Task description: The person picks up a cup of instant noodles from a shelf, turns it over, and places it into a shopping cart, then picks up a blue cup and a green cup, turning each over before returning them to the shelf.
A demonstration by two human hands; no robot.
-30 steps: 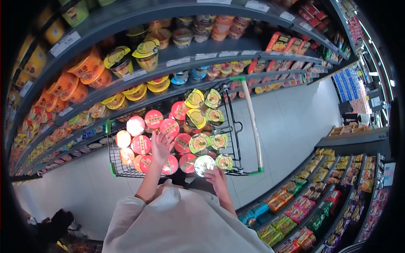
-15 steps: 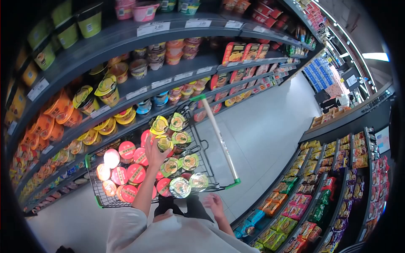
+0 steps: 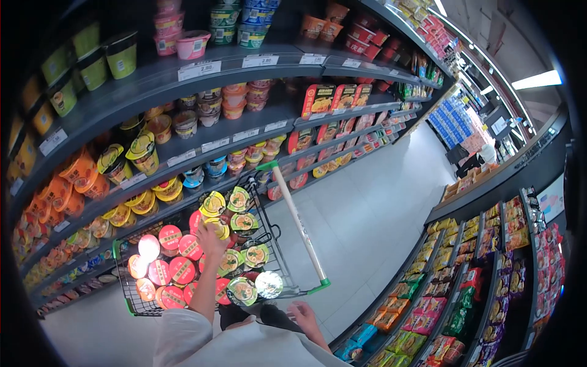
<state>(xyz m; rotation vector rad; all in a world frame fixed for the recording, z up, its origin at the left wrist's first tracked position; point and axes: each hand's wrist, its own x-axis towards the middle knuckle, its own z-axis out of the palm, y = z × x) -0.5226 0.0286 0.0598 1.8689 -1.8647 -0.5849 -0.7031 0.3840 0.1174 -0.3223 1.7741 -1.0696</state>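
A wire shopping cart (image 3: 275,260) with green corners holds many round noodle cups, with red-lidded ones (image 3: 183,270) on the left and green-lidded ones (image 3: 244,223) on the right. My left hand (image 3: 213,240) reaches into the cart, its fingers around the near side of a yellow-green cup (image 3: 217,229) below another yellow-lidded cup (image 3: 213,203). My right hand (image 3: 301,314) hangs beside my body near the cart's handle side, fingers apart and holding nothing.
Shelves (image 3: 232,64) of cups and bowls run along the left and ahead. On the right, a low shelf unit (image 3: 391,293) carries packets. The grey floor aisle (image 3: 367,208) lies between them, leading to a wooden-edged counter (image 3: 483,180).
The view has tilted, so shelves and cart sit further left and the upper shelf shows more. My left hand stays at the yellow-green cup. My right hand shows more fully, lower down.
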